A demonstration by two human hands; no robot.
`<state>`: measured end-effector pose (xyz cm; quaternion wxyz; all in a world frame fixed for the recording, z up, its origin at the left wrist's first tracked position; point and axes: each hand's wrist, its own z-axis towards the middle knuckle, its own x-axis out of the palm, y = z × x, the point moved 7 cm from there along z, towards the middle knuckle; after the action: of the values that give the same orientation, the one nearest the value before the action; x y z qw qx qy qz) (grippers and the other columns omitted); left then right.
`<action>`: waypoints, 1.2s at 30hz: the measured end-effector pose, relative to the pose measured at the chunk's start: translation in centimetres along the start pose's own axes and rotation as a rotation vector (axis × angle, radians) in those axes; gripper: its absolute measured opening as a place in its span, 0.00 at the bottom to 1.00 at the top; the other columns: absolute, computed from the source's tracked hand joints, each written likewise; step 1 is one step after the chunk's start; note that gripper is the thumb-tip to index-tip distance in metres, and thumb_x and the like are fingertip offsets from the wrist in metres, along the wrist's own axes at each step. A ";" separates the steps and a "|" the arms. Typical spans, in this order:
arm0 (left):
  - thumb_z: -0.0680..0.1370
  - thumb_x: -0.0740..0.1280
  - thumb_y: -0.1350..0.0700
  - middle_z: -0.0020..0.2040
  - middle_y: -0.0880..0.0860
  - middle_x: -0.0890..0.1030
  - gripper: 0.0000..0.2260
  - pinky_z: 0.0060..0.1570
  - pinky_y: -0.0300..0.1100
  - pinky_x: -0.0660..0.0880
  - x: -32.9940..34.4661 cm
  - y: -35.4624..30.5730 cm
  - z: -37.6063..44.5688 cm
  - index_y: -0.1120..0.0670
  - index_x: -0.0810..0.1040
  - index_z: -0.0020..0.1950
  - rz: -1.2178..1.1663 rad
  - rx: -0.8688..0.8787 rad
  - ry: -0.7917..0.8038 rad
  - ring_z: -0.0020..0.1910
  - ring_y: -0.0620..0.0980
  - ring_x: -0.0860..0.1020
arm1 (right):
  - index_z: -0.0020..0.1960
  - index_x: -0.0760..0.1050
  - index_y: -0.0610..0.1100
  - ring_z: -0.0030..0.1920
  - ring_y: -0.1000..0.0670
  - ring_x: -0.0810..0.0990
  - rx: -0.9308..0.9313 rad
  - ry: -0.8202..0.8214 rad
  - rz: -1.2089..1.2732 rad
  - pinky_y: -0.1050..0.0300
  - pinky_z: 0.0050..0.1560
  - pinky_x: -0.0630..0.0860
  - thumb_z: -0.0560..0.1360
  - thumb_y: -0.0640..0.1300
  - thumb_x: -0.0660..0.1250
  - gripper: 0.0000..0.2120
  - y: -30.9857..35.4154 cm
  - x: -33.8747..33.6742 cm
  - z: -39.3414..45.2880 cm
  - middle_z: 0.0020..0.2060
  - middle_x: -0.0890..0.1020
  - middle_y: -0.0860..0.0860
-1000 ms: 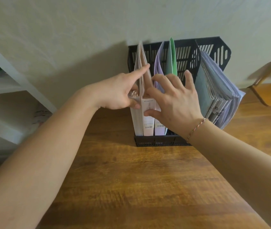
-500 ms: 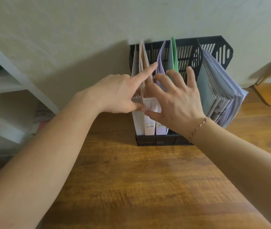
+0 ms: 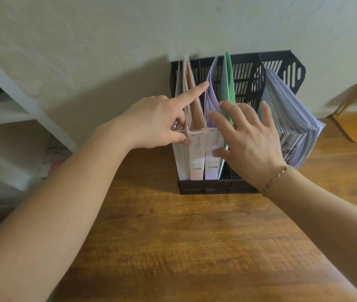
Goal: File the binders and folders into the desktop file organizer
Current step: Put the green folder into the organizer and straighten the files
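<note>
Pink binder (image 3: pixel 196 153) spine label reads "RING BINDER", running vertically just right of the left thumb. Lilac binder (image 3: pixel 212 155) spine carries the same wording, just left of the right hand's fingers (image 3: pixel 221 118). Barcode stickers sit below both labels; digits illegible.

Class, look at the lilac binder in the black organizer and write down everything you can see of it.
The lilac binder stands upright, spine facing the camera, in the black organizer on the wooden desk. Its spine carries a white label with printed text and a barcode near the bottom. The covers look like smooth plastic and splay open at the top. A pink binder sits against its left side, a green folder to its right. The right hand rests its thumb on the spine.
</note>
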<state>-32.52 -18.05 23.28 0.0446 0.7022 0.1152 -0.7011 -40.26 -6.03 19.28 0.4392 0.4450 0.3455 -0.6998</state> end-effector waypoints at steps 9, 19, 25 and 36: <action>0.75 0.73 0.49 0.54 0.50 0.84 0.43 0.51 0.41 0.75 0.4 1.2 -0.4 0.40 0.46 0.79 -0.231 -0.053 -0.024 0.43 0.44 0.81 | 0.64 0.66 0.47 0.66 0.38 0.67 0.024 -0.068 -0.045 0.30 0.66 0.58 0.65 0.57 0.74 0.32 -0.2 0.6 0.6 0.67 0.69 0.45; 0.75 0.69 0.41 0.59 0.54 0.83 0.41 0.53 0.50 0.79 0.1 0.9 -0.6 0.42 0.46 0.79 0.156 0.080 -0.155 0.48 0.52 0.84 | 0.72 0.61 0.50 0.71 0.37 0.62 -0.002 -0.068 -0.032 0.29 0.69 0.53 0.64 0.62 0.72 0.42 -0.4 -0.1 0.0 0.69 0.68 0.45; 0.73 0.69 0.36 0.61 0.51 0.82 0.42 0.50 0.51 0.80 -0.6 1.0 -1.0 0.45 0.51 0.80 0.189 0.151 -0.258 0.51 0.53 0.83 | 0.70 0.64 0.47 0.71 0.37 0.64 -0.045 -0.405 0.123 0.30 0.69 0.57 0.69 0.63 0.71 0.37 -2.3 -2.7 -3.4 0.68 0.69 0.43; 0.70 0.72 0.42 0.67 0.46 0.74 0.31 0.53 0.45 0.79 16.8 7.1 -5.5 0.44 0.68 0.72 -0.612 -0.452 -0.205 0.55 0.43 0.78 | 0.60 0.76 0.35 0.59 0.31 0.73 0.669 -0.112 0.294 0.36 0.61 0.70 0.74 0.63 0.57 0.32 -7.3 9.6 -26.0 0.61 0.75 0.36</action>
<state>-25.76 -22.04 5.96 -0.0017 0.5344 0.4657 -0.7054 -40.73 16.52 1.52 0.3835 0.5698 0.0052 -0.7268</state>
